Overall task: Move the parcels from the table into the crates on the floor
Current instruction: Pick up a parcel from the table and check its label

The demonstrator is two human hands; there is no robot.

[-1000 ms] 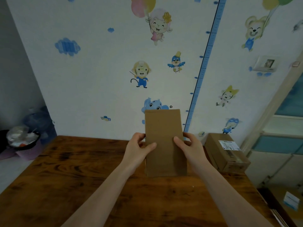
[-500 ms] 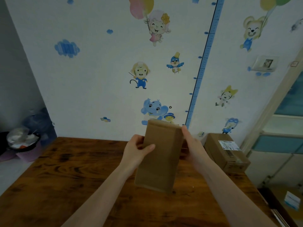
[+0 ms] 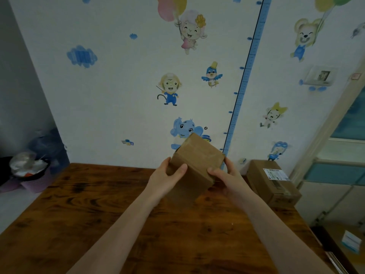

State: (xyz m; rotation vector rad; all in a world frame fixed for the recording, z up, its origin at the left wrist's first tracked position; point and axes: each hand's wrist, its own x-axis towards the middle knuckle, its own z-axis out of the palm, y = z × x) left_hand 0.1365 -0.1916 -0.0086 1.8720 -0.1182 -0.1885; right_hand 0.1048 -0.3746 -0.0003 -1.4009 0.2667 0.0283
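Your left hand point(image 3: 167, 177) grips the tilted parcel point(image 3: 197, 161) on one side, your right hand point(image 3: 227, 179) on the other — it's held just above the surface point(image 3: 79, 214). The crate point(image 3: 324, 240) seems low at far right, nearer your right hand.

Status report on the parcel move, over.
Status: left hand and right hand grip the plain parcel, tilted over the table. One labelled parcel sits far right on it. Nothing in the way.

Nothing is legible: the resting parcel's point(image 3: 276, 192) white label point(image 3: 275, 174) and the height chart's point(image 3: 247, 76) numbers are blurred.
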